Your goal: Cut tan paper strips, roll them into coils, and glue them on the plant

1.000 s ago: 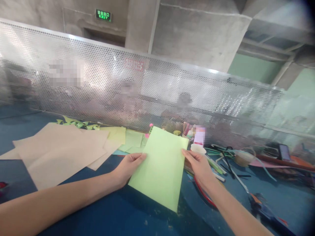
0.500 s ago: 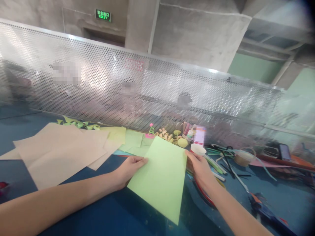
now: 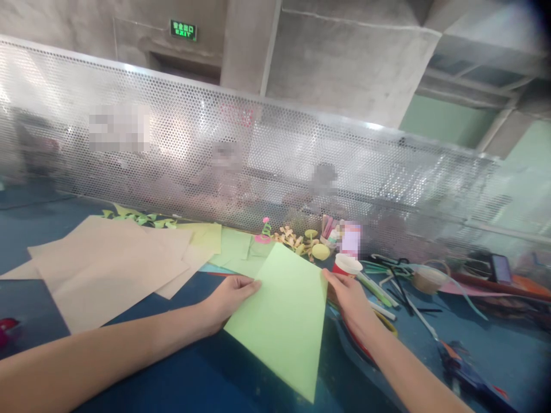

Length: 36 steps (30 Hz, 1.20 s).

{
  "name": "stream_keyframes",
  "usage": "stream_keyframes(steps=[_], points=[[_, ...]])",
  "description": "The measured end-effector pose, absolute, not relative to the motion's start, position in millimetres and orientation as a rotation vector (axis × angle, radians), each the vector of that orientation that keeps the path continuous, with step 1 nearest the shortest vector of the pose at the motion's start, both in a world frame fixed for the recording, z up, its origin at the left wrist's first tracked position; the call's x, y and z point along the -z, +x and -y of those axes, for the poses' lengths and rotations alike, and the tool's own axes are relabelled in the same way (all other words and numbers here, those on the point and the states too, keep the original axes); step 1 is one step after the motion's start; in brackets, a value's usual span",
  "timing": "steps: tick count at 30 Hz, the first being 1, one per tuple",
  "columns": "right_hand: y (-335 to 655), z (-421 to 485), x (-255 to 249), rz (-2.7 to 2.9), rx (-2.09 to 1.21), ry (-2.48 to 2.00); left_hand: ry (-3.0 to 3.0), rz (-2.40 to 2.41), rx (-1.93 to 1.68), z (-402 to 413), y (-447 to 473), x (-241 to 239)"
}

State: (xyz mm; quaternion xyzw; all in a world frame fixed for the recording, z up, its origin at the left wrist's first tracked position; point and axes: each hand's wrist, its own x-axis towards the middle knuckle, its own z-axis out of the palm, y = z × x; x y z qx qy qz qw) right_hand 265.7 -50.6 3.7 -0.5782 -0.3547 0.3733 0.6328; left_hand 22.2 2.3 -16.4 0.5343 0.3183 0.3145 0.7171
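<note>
A light green sheet of paper (image 3: 282,321) is held up above the blue table, tilted, between my two hands. My left hand (image 3: 232,298) pinches its left edge, with the thumb lying on top. On the opposite side my right hand (image 3: 350,298) grips the upper right edge, thumb on the front face. The fingers behind the sheet are hidden on both sides. Just beyond my right hand stands a red and white paper cup (image 3: 348,264). Large beige paper sheets (image 3: 116,264) lie to the left of my left hand.
Green and yellow sheets (image 3: 232,244) and paper cut-outs (image 3: 289,236) lie along the back. A perforated metal screen (image 3: 267,160) borders the table. At right are a blue glue gun (image 3: 469,373), a tape roll (image 3: 426,279), strips and a phone (image 3: 500,268). People sit behind the screen.
The green sheet has dipped slightly lower in view, still in both hands. My right hand has shifted down a little, showing more of the red cup.
</note>
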Motion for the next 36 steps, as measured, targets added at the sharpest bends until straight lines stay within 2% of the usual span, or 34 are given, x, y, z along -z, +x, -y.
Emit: stream_keyframes(steps=[4,10,15,24,30,36], points=[[262.0,51.6,-4.8,0.811,-0.848,-1.333,1.185,-0.701,-0.71,-0.1,22.3,17.4],[254.7,51.7,-1.3,0.912,-1.034,-1.327,1.13,-0.712,-0.795,-0.4,22.3,21.5],[255.6,51.9,5.2,0.963,-1.109,-1.308,1.009,-0.6,-0.721,1.8,19.1,10.4],[239.4,64.4,2.0,1.039,-1.569,-1.367,0.834,-0.568,-0.588,-12.0,14.5,-1.1],[225.0,73.1,-1.3,1.246,-1.673,-1.44,1.113,-0.569,-0.369,-17.3,14.7,-1.9],[205.7,80.3,-8.8,1.362,-1.625,-1.465,1.508,-0.568,-0.317,-3.7,15.2,-4.8]])
